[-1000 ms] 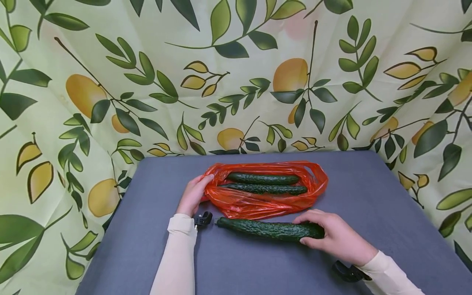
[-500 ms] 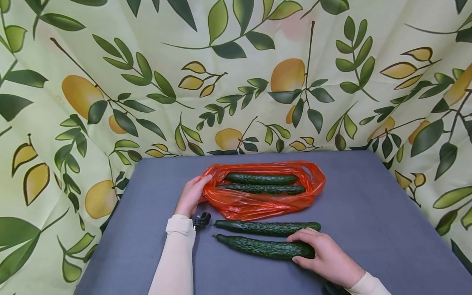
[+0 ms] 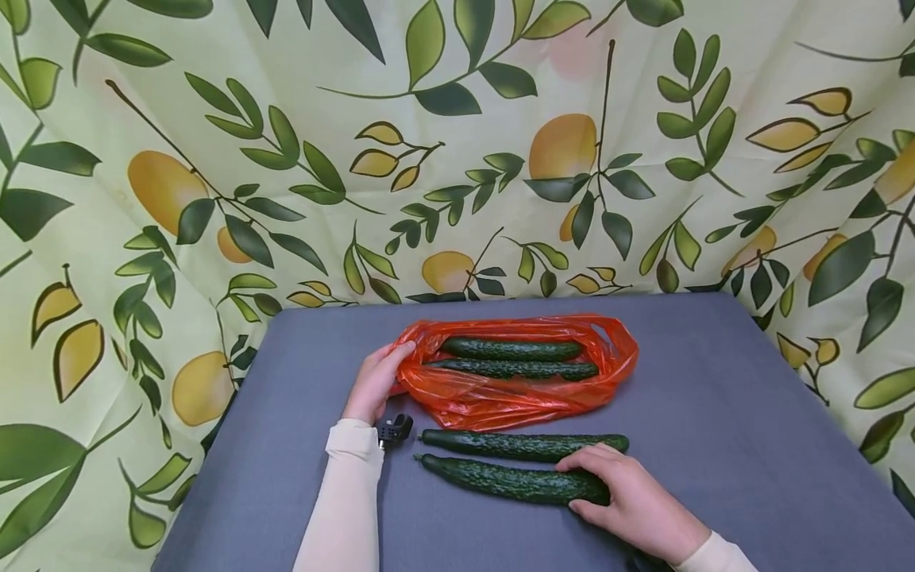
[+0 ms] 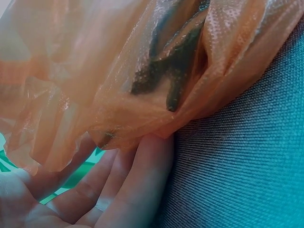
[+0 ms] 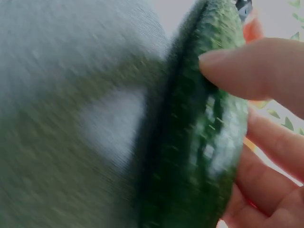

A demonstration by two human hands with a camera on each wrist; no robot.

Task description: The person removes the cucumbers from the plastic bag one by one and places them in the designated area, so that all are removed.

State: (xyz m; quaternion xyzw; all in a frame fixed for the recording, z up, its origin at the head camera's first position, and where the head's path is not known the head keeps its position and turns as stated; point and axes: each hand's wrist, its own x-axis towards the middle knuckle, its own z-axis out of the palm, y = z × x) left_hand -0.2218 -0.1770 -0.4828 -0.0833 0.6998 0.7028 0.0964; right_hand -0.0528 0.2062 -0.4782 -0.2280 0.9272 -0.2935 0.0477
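Note:
In the head view my left hand (image 3: 375, 385) holds the left end of a red plastic bag (image 3: 493, 405), thumb over its edge. Close up in the left wrist view, the fingers (image 4: 149, 175) lie under the crinkled film, and dark green ends show through it. Two cucumbers, a far one (image 3: 507, 349) and a near one (image 3: 515, 369), lie inside the bag's wide mouth. In front of the bag, my right hand (image 3: 632, 496) grips the right end of a bumpy cucumber (image 3: 500, 479), thumb on the near side. Another cucumber (image 3: 522, 445) lies between that one and the bag.
A grey cloth-covered table (image 3: 307, 485) bears everything. Behind it and at both sides hangs a curtain (image 3: 472, 191) printed with leaves and fruit. A black wrist camera (image 3: 395, 429) sits beside the left wrist, near the cucumbers' tips.
My right hand has moved toward me with its cucumber, and a second cucumber now shows between it and the bag. From half a second ago to now both hands stay nearly still.

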